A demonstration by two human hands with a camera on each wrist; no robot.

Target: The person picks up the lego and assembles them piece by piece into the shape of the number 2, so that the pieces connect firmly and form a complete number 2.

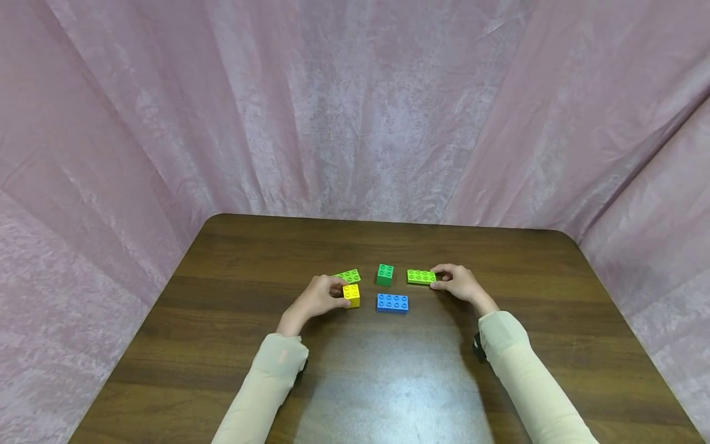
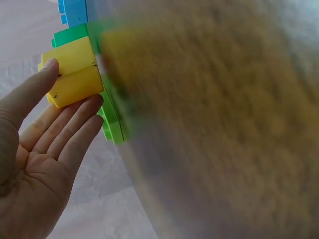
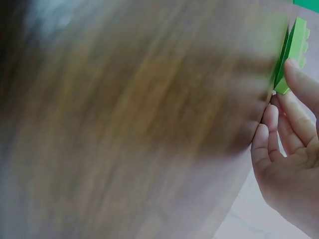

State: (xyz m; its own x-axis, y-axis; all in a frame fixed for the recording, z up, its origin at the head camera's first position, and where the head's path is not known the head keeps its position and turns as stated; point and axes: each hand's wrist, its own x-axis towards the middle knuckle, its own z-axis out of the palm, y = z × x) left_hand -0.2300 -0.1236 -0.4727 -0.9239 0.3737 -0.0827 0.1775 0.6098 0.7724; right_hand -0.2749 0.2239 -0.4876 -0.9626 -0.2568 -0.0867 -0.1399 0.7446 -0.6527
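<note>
My left hand [image 1: 318,297] pinches a yellow toy building brick [image 1: 352,296] between thumb and fingers. In the left wrist view, the thumb lies on one side of the yellow brick [image 2: 75,72] and fingertips are on the other. Behind it is a flat lime-green brick [image 1: 350,275], partly hidden by the hand. My right hand [image 1: 461,285] grips the right end of another flat lime-green brick [image 1: 420,277]. The right wrist view shows this lime-green brick [image 3: 295,50] tilted, with a narrow dark gap under it.
Between the hands stands a dark green square brick [image 1: 385,275], studs up. Nearer to me lies a longer blue brick [image 1: 392,303]. Everything rests on a brown wooden table [image 1: 266,253], with pink curtains [image 1: 355,111] hanging behind and at both sides.
</note>
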